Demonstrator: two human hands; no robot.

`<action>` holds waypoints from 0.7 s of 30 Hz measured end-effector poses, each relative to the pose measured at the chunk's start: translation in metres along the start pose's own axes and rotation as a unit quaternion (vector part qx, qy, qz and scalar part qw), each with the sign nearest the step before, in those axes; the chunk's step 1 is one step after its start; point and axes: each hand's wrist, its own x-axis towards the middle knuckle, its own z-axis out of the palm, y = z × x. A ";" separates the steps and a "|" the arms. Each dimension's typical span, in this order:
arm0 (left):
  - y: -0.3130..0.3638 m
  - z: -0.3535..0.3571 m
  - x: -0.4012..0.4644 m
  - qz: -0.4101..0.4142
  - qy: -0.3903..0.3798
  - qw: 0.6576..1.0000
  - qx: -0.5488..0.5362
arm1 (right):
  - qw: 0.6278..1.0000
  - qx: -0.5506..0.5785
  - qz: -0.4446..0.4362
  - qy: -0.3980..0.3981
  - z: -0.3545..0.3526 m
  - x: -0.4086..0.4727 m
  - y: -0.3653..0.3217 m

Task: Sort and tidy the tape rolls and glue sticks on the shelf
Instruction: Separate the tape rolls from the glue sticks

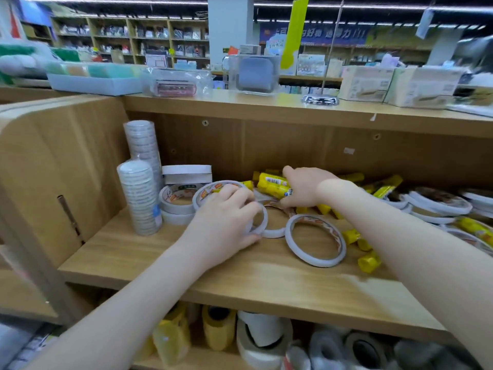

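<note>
We see bare wooden shelf board (213, 265) along the front edge, open for reach. Left side is blocked by two wrapped stacks of white tape rolls (140, 198). Flat white tape rings (314, 240) and scattered yellow glue sticks (369, 261) clutter the middle and right. The wooden top board (266, 113) caps headroom.

Long strip lights (114, 0) are running across a dark ceiling, lighting a shop interior. A white pillar (230, 28) is standing in the middle distance, with wooden cubby shelving (133, 40) lining the far wall to its left. A blue banner (312, 34) is hanging to the right of the pillar. Nearer, a wooden display unit (266, 104) is filling the view, its top board carrying boxes (365, 82) and a clear container (253, 73), and a curved wooden side panel (53, 166) is closing its left end
</note>
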 end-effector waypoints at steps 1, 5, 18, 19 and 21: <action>0.000 0.001 0.002 0.001 0.010 1.000 0.000 | 1.000 0.023 0.003 0.000 0.000 0.001 0.002; -0.002 -0.003 0.008 -0.048 0.044 0.994 -0.086 | 0.999 0.053 0.007 0.002 0.001 0.003 0.007; 0.002 -0.007 0.100 -0.142 -0.308 0.931 0.134 | 0.968 0.176 0.125 0.125 0.005 -0.037 0.075; 0.003 -0.004 0.109 -0.155 -0.353 0.912 0.143 | 0.970 0.162 0.132 0.120 0.007 -0.039 0.080; 0.002 0.004 0.118 -0.170 -0.402 0.890 0.130 | 0.973 0.157 0.131 0.105 0.015 -0.042 0.088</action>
